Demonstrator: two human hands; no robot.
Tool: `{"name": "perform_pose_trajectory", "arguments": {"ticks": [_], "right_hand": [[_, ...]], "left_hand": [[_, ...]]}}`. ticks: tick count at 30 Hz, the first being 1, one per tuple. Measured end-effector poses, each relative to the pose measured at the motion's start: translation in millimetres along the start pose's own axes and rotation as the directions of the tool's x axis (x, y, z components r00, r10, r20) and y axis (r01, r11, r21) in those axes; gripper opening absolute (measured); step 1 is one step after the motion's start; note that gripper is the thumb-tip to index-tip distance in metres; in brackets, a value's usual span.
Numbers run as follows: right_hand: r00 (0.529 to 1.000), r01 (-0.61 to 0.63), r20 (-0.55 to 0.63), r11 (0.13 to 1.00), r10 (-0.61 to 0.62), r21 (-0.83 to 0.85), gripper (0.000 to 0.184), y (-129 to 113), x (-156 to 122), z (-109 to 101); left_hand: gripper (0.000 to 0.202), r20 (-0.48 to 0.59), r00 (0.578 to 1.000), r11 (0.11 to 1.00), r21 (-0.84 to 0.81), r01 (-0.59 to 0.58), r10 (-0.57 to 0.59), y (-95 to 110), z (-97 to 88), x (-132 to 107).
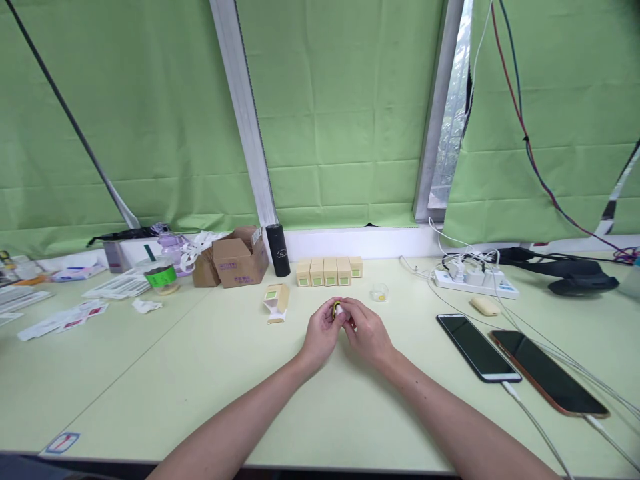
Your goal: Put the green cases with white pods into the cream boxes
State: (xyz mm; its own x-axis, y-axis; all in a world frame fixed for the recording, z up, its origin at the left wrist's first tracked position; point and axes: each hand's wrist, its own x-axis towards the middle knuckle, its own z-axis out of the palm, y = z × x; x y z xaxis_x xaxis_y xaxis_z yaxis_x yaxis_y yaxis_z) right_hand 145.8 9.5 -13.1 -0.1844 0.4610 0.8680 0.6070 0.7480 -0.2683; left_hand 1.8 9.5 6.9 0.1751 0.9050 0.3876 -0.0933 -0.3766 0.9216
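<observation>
My left hand (322,333) and my right hand (369,332) meet over the middle of the table, fingertips together. Between them is a small round yellow-and-black item (337,307) with a whitish part; fingers cover most of it, so its kind is unclear. Both hands are closed on it. Left of them lies an opened small carton (277,303), its white flap toward me. Beyond the hands several small tan boxes (324,272) with green labels stand in a row. A small clear plastic container (379,292) with a yellow spot sits to the right.
At right lie a white-edged phone (479,348), a brown-cased phone (549,372) and a cream case (485,306), with cables trailing from a power strip (477,283). Farther back left stand a cardboard box (241,259), a black cylinder (278,251) and a drink cup (161,276).
</observation>
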Motion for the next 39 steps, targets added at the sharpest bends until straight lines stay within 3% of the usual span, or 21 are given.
{"name": "perform_pose_trajectory", "arguments": {"ticks": [9, 14, 17, 22, 27, 32, 35, 39], "right_hand": [[0.998, -0.055, 0.042, 0.996, 0.053, 0.063, 0.045, -1.0, 0.1, -2.0], [0.985, -0.161, 0.085, 0.979, 0.151, 0.127, 0.055, 0.6, -2.1, -5.7], [0.981, -0.185, 0.092, 0.970, 0.172, 0.156, 0.052, 1.8, -3.2, -6.7], [0.951, -0.307, 0.109, 0.925, 0.289, 0.223, 0.042, 1.6, -0.9, -7.4], [0.868, -0.483, 0.108, 0.772, 0.485, 0.412, 0.035, 4.7, 6.4, -10.4], [0.784, -0.541, 0.147, 0.549, 0.603, 0.637, 0.042, 8.1, 12.0, -10.8], [0.741, -0.558, 0.190, 0.433, 0.643, 0.708, 0.050, 6.8, 14.1, -10.7], [0.700, -0.589, 0.263, 0.329, 0.665, 0.738, 0.056, 1.8, 16.1, -11.9]], "left_hand": [[0.049, -0.012, 1.000, 0.999, -0.045, 0.028, -0.028, -1.8, -1.0, 0.4], [0.066, 0.011, 0.994, 0.982, -0.155, 0.107, -0.107, -11.3, -3.7, 2.4], [0.078, 0.044, 0.992, 0.967, -0.221, 0.124, -0.117, -12.5, -5.1, 1.9], [0.082, 0.106, 0.991, 0.976, -0.191, 0.099, -0.080, -1.7, -10.1, -1.7], [0.056, 0.018, 0.999, 0.998, 0.043, 0.048, -0.049, 1.3, -20.6, -1.6], [0.043, -0.015, 0.991, 0.934, 0.335, -0.121, 0.134, -0.2, -26.9, 0.8], [0.047, 0.035, 0.965, 0.836, 0.493, -0.242, 0.259, 1.2, -27.5, 1.1], [0.052, 0.199, 0.895, 0.619, 0.662, -0.423, 0.398, 3.1, -28.1, 1.5]]}}
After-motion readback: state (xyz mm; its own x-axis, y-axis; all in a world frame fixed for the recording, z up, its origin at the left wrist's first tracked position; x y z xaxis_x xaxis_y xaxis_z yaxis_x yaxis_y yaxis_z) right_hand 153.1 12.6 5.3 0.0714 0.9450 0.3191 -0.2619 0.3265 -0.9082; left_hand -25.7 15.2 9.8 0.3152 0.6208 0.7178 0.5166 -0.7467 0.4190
